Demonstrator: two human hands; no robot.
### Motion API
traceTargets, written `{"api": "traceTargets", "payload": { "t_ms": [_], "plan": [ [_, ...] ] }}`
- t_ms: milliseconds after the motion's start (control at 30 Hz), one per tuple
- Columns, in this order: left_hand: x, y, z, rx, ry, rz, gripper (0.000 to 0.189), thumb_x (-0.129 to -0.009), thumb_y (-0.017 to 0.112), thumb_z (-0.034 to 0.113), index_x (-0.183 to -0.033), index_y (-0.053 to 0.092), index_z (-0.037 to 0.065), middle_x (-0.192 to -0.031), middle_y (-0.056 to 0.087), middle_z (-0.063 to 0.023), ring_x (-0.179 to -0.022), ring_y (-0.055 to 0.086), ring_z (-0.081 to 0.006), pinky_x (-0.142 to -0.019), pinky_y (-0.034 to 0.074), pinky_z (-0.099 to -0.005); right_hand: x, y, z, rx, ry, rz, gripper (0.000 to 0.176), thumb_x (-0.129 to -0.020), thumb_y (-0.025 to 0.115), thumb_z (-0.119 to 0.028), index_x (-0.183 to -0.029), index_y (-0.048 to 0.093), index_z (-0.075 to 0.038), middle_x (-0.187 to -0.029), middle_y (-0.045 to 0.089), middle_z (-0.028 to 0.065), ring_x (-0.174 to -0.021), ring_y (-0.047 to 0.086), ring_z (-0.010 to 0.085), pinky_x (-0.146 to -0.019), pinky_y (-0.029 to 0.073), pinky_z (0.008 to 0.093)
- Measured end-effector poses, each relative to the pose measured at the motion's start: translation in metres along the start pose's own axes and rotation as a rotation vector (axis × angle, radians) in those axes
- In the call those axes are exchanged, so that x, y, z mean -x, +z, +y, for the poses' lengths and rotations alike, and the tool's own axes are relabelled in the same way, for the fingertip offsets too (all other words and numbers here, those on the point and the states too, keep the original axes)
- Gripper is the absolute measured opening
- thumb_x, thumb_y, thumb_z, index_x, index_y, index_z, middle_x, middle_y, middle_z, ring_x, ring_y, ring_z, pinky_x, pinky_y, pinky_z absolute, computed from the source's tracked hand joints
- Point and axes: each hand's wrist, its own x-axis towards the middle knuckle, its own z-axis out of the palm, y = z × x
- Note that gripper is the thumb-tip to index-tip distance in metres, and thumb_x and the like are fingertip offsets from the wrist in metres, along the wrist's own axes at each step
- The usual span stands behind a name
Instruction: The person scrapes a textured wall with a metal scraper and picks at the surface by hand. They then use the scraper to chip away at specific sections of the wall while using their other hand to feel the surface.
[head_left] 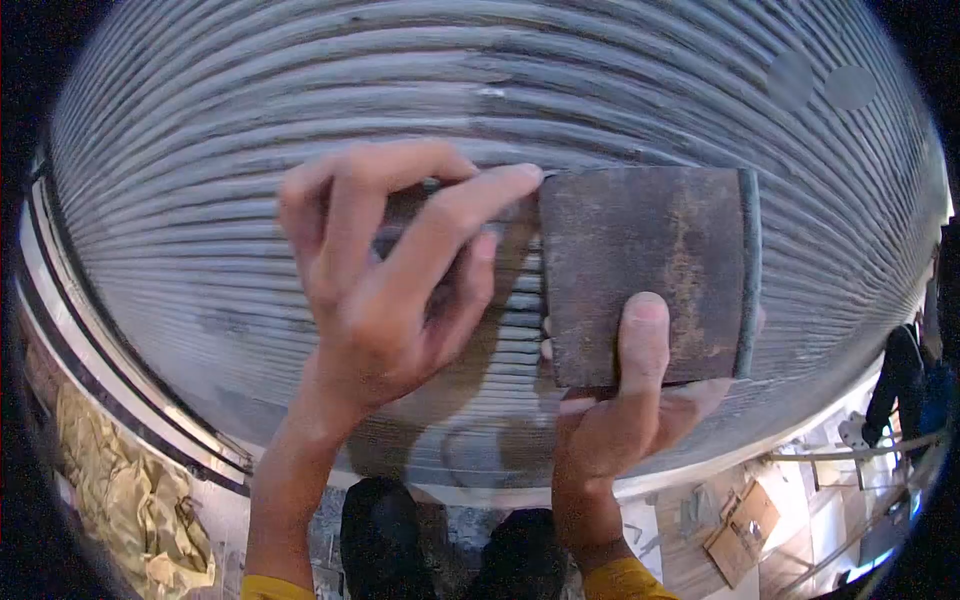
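Observation:
My right hand (640, 400) grips a dark brown, nearly square board (640, 250), its thumb on the worn face and its fingers behind. A grey-green strip (748, 275) runs along the board's right edge. To the left, my left hand (385, 270) is raised with bent fingers, one fingertip at the board's upper left corner. Something dark shows between these fingers, but its shape is mostly hidden. Behind both hands rises a curved grey wall (300, 110) with horizontal ribs, dusty in places. Whether the board touches the ribs cannot be made out.
Crumpled tan sheeting (125, 490) lies at the lower left, beside a curved pale edge with dark bands. On the floor at the lower right are a piece of cardboard (745, 530) and scattered scraps. My dark shoes (385, 530) stand below the wall.

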Motion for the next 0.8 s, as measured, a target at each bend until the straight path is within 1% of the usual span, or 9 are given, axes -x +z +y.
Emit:
{"api": "traceTargets", "payload": {
  "t_ms": [100,200,300,367,533,633,667,700,800],
  "plan": [
    [0.002,0.002,0.001,0.018,0.012,0.006,0.026,-0.081,0.067,0.013,-0.106,0.075,0.015,-0.099,0.063,-0.0036,-0.096,0.053,-0.0204,-0.091,0.033,-0.0373,0.002,0.001,0.002,-0.14,0.076,0.098,0.073,-0.087,0.069,-0.01,-0.146,0.03,0.005,-0.132,0.052,0.0235,-0.115,0.057,0.0268,-0.098,0.049,0.0376],
    [0.002,-0.001,0.003,0.001,-0.007,-0.057,0.027,-0.085,0.065,0.017,-0.111,0.073,0.014,-0.1,0.063,-0.0052,-0.099,0.053,-0.0222,-0.093,0.033,-0.0381,0.01,0.001,0.009,-0.255,0.154,0.001,0.062,-0.087,0.069,-0.007,-0.138,0.036,0.002,-0.123,0.055,0.0178,-0.108,0.058,0.0224,-0.094,0.049,0.0355],
    [0.002,-0.008,0.008,-0.004,-0.079,-0.137,0.028,-0.091,0.061,0.02,-0.117,0.07,0.012,-0.106,0.063,-0.0097,-0.106,0.053,-0.0269,-0.1,0.033,-0.0414,0.012,0.002,0.024,-0.246,0.085,0.003,0.052,-0.087,0.069,-0.004,-0.131,0.042,0.0,-0.115,0.057,0.0121,-0.102,0.058,0.0181,-0.09,0.049,0.0334],
    [0.006,0.001,0.002,0.037,-0.03,-0.039,0.029,-0.09,0.059,0.015,-0.117,0.07,0.008,-0.104,0.063,-0.0094,-0.104,0.055,-0.0247,-0.1,0.03,-0.0409,0.007,0.0,0.031,-0.226,0.015,0.001,0.045,-0.087,0.069,-0.002,-0.125,0.046,-0.001,-0.109,0.059,0.0083,-0.097,0.058,0.0152,-0.088,0.049,0.032],
    [0.007,-0.004,-0.003,-0.007,0.007,-0.112,0.033,-0.091,0.056,0.014,-0.121,0.067,0.005,-0.107,0.062,-0.0122,-0.109,0.054,-0.0268,-0.102,0.031,-0.0404,-0.003,-0.005,0.02,-0.374,-0.05,-0.135,0.044,-0.088,0.069,-0.003,-0.126,0.047,-0.002,-0.109,0.058,0.0062,-0.102,0.055,0.0129,-0.094,0.043,0.0294],
    [0.004,-0.012,0.0,0.021,-0.019,-0.152,0.035,-0.09,0.057,0.013,-0.123,0.066,0.006,-0.11,0.061,-0.0115,-0.112,0.052,-0.0258,-0.102,0.031,-0.0404,0.003,-0.012,0.033,-0.27,0.076,-0.176,0.046,-0.087,0.071,-0.006,-0.126,0.047,-0.001,-0.114,0.058,0.0075,-0.103,0.057,0.0147,-0.092,0.047,0.032],
    [0.004,-0.013,0.0,0.026,-0.031,-0.191,0.035,-0.09,0.057,0.015,-0.123,0.065,0.006,-0.112,0.061,-0.0122,-0.113,0.051,-0.0276,-0.103,0.032,-0.0416,-0.007,-0.019,0.004,-0.63,-0.007,-0.34,0.056,-0.085,0.073,-0.009,-0.13,0.042,-0.001,-0.118,0.058,0.0113,-0.105,0.058,0.0202,-0.091,0.05,0.0365],
    [0.003,-0.013,-0.001,0.013,-0.045,-0.234,0.035,-0.09,0.058,0.017,-0.123,0.064,0.006,-0.114,0.061,-0.0129,-0.114,0.05,-0.0295,-0.104,0.034,-0.0428,-0.005,-0.017,0.001,-0.687,0.052,-0.364,0.056,-0.085,0.073,-0.009,-0.13,0.042,-0.001,-0.118,0.058,0.0113,-0.105,0.058,0.0202,-0.091,0.05,0.0365],
    [-0.002,-0.009,0.0,0.092,-0.068,-0.126,0.035,-0.082,0.065,0.014,-0.116,0.067,0.008,-0.106,0.059,-0.0116,-0.106,0.051,-0.0285,-0.099,0.034,-0.0415,0.002,-0.01,-0.004,-0.652,0.121,-0.299,0.057,-0.085,0.071,-0.008,-0.133,0.04,0.0,-0.121,0.057,0.0141,-0.106,0.058,0.0225,-0.092,0.051,0.0373]
  ]
}}
